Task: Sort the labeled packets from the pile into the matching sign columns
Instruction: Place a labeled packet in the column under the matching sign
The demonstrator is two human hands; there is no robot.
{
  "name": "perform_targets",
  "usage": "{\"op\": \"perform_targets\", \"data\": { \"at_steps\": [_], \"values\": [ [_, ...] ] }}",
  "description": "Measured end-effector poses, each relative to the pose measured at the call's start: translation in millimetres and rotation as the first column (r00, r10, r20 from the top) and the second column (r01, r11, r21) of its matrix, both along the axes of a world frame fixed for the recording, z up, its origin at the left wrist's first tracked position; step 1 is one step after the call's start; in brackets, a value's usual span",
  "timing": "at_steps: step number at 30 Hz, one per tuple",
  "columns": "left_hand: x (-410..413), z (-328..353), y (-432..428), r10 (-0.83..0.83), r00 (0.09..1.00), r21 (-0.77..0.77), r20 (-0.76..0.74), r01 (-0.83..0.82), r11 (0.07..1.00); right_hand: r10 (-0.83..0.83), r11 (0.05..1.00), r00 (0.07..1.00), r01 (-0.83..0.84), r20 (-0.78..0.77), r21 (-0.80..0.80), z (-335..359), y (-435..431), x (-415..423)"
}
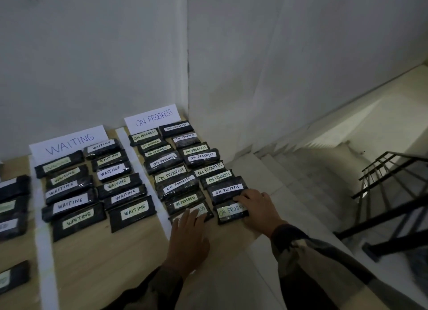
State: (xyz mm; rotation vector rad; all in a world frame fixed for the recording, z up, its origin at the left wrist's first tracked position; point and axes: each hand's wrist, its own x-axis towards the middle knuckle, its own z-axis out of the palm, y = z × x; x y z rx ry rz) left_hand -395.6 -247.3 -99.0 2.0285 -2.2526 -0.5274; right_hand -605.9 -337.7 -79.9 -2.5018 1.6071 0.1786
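Note:
Dark packets with handwritten labels lie in columns on a wooden table (97,258). Below the ON PROGRESS sign (152,118) two rows of matching packets run toward me. My left hand (187,238) lies flat with straight fingers on the nearest packet of the left row (205,211), covering most of its label. My right hand (257,210) holds the right end of the nearest packet of the right row (228,213), fingers curled over its edge and touching the packet behind. Several WAITING packets (78,219) fill the column below the WAITING sign (69,141).
White tape strips (45,251) divide the columns. More packets (14,189) of a third column show at the left edge. The table's right edge drops to a white staircase (308,170) with a black railing (389,193). Walls stand close behind.

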Motion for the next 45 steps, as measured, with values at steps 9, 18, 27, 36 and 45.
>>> {"op": "perform_targets", "data": {
  "at_steps": [9,18,27,36,45],
  "values": [
    [-10,3,-4,0.016,1.0,0.036,0.002,-0.016,0.999,-0.019,1.0,1.0,0.02,0.013,-0.021,-9,-3,-9],
    [4,3,3,0.035,0.999,-0.042,-0.038,-0.037,0.998,-0.052,0.998,0.998,0.053,0.034,-0.04,-6,5,-1],
    [52,15,35,0.069,0.997,-0.073,-0.036,-0.072,0.995,0.044,0.999,0.938,-0.035,0.343,-0.034,2,48,81],
    [149,27,118,0.225,0.974,-0.018,0.04,-0.224,0.974,0.167,0.979,0.886,-0.201,0.433,0.035,3,118,204],
    [270,37,221,0.44,0.898,-0.069,-0.028,-0.441,0.895,0.297,0.909,0.872,-0.383,0.39,0.163,1,204,325]
  ]
}}
